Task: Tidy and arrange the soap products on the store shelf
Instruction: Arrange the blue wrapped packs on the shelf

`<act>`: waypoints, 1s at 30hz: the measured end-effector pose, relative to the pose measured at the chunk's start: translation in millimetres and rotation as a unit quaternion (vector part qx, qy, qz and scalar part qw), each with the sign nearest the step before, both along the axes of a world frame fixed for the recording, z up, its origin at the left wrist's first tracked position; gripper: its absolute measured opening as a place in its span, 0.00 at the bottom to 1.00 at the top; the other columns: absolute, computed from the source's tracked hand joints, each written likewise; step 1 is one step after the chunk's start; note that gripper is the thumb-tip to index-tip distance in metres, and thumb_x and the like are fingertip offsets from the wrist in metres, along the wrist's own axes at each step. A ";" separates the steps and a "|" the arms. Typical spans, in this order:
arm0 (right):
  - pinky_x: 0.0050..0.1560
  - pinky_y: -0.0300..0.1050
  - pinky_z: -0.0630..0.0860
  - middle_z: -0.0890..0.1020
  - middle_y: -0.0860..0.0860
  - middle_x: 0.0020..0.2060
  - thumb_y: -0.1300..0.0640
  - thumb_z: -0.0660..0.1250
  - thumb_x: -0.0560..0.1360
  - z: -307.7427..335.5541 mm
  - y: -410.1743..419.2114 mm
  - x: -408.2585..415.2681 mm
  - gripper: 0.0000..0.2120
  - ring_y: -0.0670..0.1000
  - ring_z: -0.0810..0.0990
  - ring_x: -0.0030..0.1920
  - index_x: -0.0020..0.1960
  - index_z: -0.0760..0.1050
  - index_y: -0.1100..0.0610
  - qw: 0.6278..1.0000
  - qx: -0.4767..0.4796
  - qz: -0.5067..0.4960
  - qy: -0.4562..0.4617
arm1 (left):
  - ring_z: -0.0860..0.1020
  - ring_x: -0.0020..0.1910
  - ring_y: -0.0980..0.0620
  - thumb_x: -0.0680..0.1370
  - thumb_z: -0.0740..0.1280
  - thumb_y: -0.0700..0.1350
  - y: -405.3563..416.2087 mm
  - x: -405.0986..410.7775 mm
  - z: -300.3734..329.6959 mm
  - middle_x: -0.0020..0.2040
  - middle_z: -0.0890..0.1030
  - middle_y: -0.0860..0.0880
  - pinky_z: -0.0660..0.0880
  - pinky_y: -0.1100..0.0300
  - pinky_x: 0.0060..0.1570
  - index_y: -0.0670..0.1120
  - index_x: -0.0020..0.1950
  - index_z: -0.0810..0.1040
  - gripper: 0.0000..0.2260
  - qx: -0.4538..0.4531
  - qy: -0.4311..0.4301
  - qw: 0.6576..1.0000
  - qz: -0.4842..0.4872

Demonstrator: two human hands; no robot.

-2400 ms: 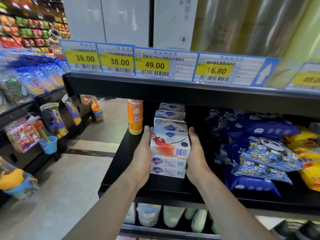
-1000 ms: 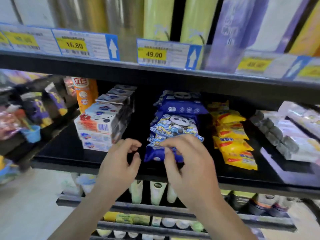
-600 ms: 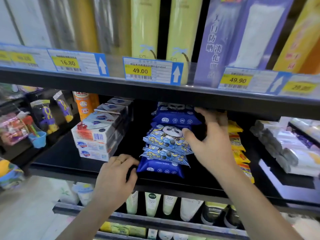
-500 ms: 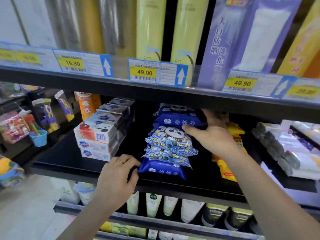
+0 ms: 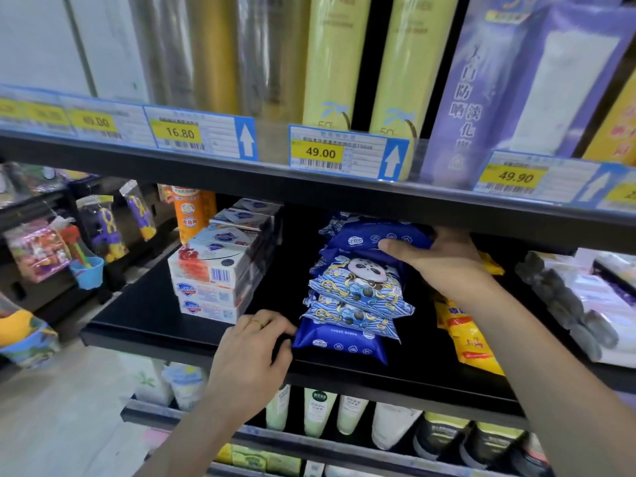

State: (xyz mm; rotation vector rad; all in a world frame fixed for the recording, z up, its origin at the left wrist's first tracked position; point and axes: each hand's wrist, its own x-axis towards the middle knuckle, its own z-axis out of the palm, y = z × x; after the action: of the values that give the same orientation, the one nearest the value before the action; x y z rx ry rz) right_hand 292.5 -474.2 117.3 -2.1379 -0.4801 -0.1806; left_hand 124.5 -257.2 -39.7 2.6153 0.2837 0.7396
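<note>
Right hand [image 5: 444, 259] reaches deep under the black shelf [image 5: 144, 315], fingers curled round the rear dark-blue soft pack [image 5: 375, 235] of the row running front to back, while left hand [image 5: 251, 352], loosely curled, touches the front pack [image 5: 340, 342].

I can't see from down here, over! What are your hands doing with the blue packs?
Left hand touching front blue pack. Right hand gripping back blue pack. Nothing blocking.
</note>
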 end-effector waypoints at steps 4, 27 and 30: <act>0.51 0.36 0.82 0.87 0.39 0.49 0.46 0.83 0.66 -13.0 -14.3 -28.1 0.21 0.40 0.86 0.50 0.56 0.81 0.41 0.984 0.160 0.072 -0.013 | 0.74 0.55 0.56 0.80 0.68 0.48 -1.0 -0.5 3.9 0.57 0.76 0.65 0.69 0.56 0.55 0.61 0.56 0.80 0.08 -0.021 0.020 1.000 0.001; 0.55 0.37 0.82 0.68 0.40 0.71 0.62 0.81 0.68 -77.3 -11.1 -158.3 0.34 0.42 0.71 0.72 0.67 0.78 0.37 0.958 0.207 0.197 -0.038 | 0.87 0.51 0.40 0.68 0.78 0.59 -40.4 -60.8 97.1 0.56 0.87 0.42 0.83 0.58 0.39 0.48 0.64 0.81 0.28 -0.672 0.079 0.720 -0.158; 0.58 0.43 0.82 0.67 0.40 0.73 0.60 0.82 0.70 -81.5 -9.0 -164.7 0.40 0.47 0.71 0.73 0.73 0.71 0.35 0.961 0.190 0.200 -0.024 | 0.88 0.49 0.43 0.70 0.77 0.53 -39.4 -64.6 88.8 0.54 0.88 0.43 0.83 0.60 0.39 0.50 0.62 0.82 0.22 -0.651 0.049 0.747 -0.128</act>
State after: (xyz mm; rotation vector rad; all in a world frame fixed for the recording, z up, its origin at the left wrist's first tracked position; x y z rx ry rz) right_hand 127.7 -483.2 35.8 -1.6269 -0.8253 -0.0865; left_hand 59.9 -296.6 49.1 1.2781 0.2982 0.1282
